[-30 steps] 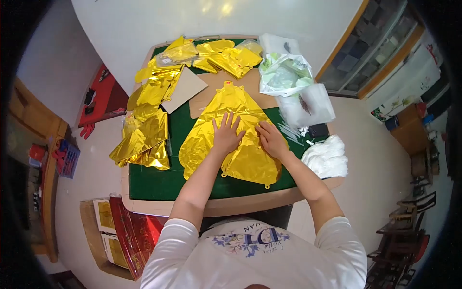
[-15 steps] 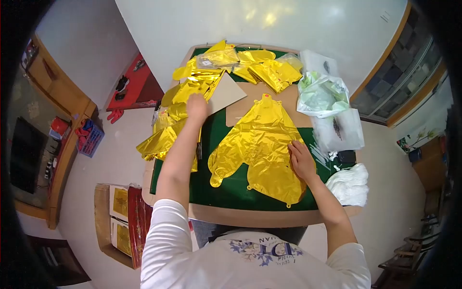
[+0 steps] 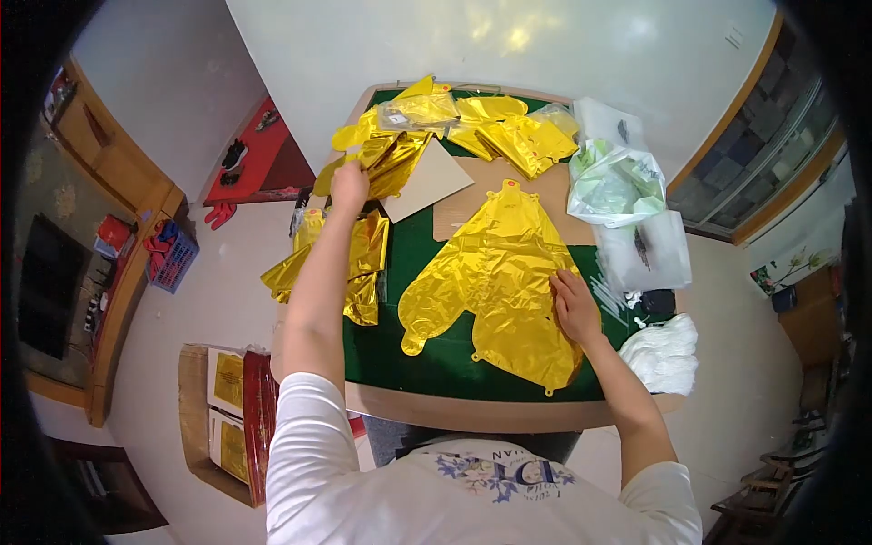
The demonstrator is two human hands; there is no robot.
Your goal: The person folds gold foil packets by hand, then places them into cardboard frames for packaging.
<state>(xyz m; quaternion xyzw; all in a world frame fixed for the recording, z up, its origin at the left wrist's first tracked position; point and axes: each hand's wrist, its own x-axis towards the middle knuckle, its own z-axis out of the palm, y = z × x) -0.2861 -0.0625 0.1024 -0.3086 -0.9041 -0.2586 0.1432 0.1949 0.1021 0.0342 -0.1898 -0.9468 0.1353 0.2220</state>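
A gold foil shape [image 3: 509, 272] lies flat on the green-topped counter [image 3: 436, 386], the right hand [image 3: 576, 307], fingers loosely extended, resting on its edge.
The left hand [image 3: 350, 186] reaches the folded gold foil [image 3: 395, 163], its grip curled, any pinch unclear, near a square board [image 3: 429, 182].

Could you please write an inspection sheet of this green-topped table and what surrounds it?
Surface: green tabletop, brown rim.
Job's things: flat gold foil piece, spread out; crumpled gold foil pieces at left and back.
Clutter: white-and-green plastic bag, soft white bundle, right side.
Hands: left hand at the crumpled pieces, grip unclear; right hand on the spread piece.
Cables: nothing certain seen.
Surroundings: open brown cardboard box, blue plastic basket.
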